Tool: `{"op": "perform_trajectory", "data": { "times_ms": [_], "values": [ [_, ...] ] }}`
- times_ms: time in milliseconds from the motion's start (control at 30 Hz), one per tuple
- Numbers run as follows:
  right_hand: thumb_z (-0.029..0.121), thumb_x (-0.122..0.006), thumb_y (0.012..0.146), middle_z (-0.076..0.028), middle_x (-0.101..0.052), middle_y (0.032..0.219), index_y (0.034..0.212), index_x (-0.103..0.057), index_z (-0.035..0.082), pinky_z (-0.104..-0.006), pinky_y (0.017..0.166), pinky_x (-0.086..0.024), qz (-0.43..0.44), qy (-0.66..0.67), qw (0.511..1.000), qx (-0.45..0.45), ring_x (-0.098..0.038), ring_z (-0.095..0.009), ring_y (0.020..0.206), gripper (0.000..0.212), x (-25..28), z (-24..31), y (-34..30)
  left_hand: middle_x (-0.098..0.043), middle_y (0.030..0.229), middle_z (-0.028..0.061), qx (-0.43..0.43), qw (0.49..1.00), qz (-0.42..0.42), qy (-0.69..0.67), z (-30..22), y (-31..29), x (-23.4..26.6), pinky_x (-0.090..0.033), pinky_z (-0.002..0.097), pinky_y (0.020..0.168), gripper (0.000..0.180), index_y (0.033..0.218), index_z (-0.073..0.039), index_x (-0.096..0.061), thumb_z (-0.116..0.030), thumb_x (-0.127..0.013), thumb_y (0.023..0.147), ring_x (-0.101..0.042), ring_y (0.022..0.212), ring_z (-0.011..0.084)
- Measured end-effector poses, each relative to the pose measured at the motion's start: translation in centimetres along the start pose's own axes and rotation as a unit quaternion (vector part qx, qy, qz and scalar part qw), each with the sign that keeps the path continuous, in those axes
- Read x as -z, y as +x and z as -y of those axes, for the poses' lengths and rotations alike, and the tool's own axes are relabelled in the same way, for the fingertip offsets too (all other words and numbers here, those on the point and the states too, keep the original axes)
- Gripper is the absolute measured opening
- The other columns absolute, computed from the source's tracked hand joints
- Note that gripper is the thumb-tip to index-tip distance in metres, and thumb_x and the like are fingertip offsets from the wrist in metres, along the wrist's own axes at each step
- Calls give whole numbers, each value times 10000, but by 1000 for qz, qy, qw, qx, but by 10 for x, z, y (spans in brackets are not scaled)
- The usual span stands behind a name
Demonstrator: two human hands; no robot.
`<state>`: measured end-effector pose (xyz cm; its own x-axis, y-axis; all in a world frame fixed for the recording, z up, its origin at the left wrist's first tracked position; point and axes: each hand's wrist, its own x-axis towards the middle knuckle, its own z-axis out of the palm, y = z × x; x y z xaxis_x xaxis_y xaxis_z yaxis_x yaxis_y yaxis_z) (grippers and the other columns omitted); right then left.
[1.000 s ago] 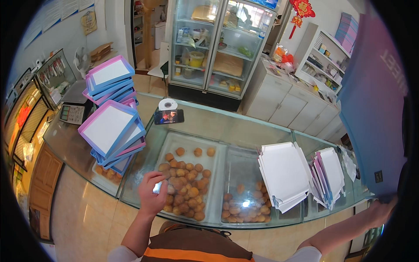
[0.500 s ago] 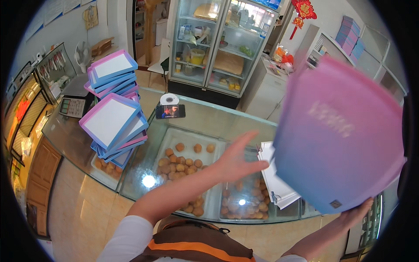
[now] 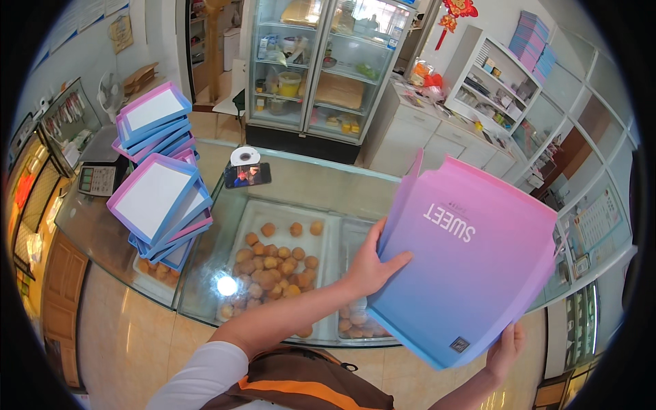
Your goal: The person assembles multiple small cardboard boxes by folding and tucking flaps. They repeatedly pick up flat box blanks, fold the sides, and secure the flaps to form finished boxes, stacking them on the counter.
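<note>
The pink-to-blue carton sheet [image 3: 461, 273] is held in the air, tilted, in front of the right part of the glass counter [image 3: 328, 171], and hides the counter's front right portion. Its printed face is toward the wearer; a narrow flap stands along its left side.

The left hand [image 3: 372, 266] grasps the left side of the sheet, with the thumb on the printed face and the other fingers largely hidden behind. The right hand [image 3: 504, 350] grips the sheet at the lower right corner, fingers curled.

Below the counter glass, 1 white tray [image 3: 273, 212] contains round golden-brown pastries [image 3: 273, 270]. To its right, more pastries lie in 1 second tray [image 3: 355, 236], partly covered by the sheet.

Near the rear edge of the counter, 1 phone [image 3: 247, 175] lies just in front of 1 white round object [image 3: 244, 156]. Toward the left edge, 2 stacks of pink-and-blue box trays [image 3: 152, 199] stand beside 1 scale [image 3: 97, 179].
</note>
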<state>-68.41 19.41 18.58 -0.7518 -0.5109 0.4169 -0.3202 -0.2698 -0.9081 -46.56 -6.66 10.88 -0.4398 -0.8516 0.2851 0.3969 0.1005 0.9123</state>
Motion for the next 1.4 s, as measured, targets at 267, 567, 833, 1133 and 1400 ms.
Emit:
{"op": "perform_trajectory", "data": {
  "times_ms": [267,567,833,1133,1400],
  "values": [
    [288,-800,869,-24,-682,830,943,-705,-51,-263,741,-457,53,-85,995,15,-572,-94,773,360,3,18,-8,-513,1376,171,-6,1000,4,-9,15,-7,8,-430,399,1087,875,1566,-16,-254,-111,-765,862,-534,1266,245],
    [301,-627,1009,43,-556,708,753,-594,11,-273,603,-379,-11,-48,999,-19,-456,-61,679,388,-30,-7,1,-662,990,51,124,973,-137,-141,19,-30,70,-511,283,813,167,1101,-41,-549,-76,-645,969,-614,937,109],
    [294,-584,1050,45,-431,686,761,-554,12,-288,574,-288,-73,-284,931,219,-337,-57,688,405,-48,39,44,-633,876,5,57,960,-265,-67,10,-54,139,-472,232,732,69,1027,-75,-567,-141,-558,1046,-560,795,55],
    [41,-667,933,-94,-705,898,996,-695,39,-311,706,-537,-53,-408,774,482,-677,-218,809,69,-104,35,53,-648,876,-30,6,942,-336,18,-34,-93,209,-438,213,726,289,982,-31,-647,-240,-483,1094,-537,785,37],
    [58,-661,877,-120,-701,1041,1073,-691,51,-410,789,-538,222,-597,744,200,-665,-322,941,199,-94,-175,35,-663,907,-25,-1,938,-346,-12,-53,-129,215,-448,216,741,285,1018,-36,-649,-274,-509,1088,-550,793,35]
  ]
}}
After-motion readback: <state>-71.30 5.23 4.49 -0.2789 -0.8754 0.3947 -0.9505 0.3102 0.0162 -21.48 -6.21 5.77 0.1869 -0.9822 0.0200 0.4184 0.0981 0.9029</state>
